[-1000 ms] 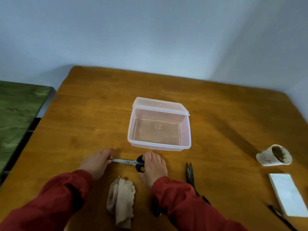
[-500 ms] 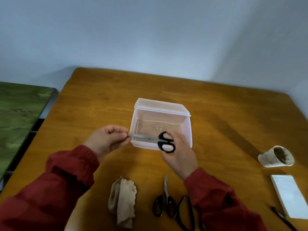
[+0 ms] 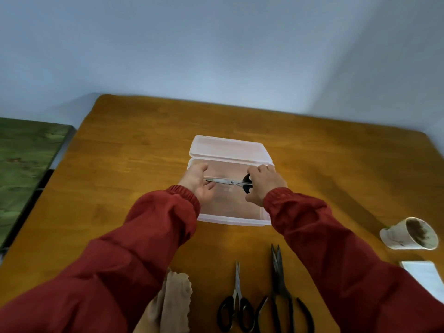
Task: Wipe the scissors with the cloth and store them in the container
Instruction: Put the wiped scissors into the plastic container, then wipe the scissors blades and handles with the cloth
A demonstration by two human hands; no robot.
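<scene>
Black-handled scissors (image 3: 231,182) lie crosswise inside the clear plastic container (image 3: 230,221), just above its floor. My left hand (image 3: 199,183) pinches the blade tip and my right hand (image 3: 263,185) grips the black handles. Both hands are within the container's walls. The container's lid (image 3: 228,149) stands open at the back. A beige cloth (image 3: 174,304) lies crumpled on the table near me, partly hidden by my left sleeve. Two more pairs rest near the front edge: small black-handled scissors (image 3: 236,306) and long dark shears (image 3: 280,292).
The wooden table (image 3: 134,155) carries a tipped stained paper cup (image 3: 408,234) at the right and a white pad (image 3: 425,277) below it. A green surface (image 3: 24,164) stands off the table's left side.
Both hands lifted the black-handled scissors from the table in front of the container and carried them forward and down into the container. The other two pairs came into view.
</scene>
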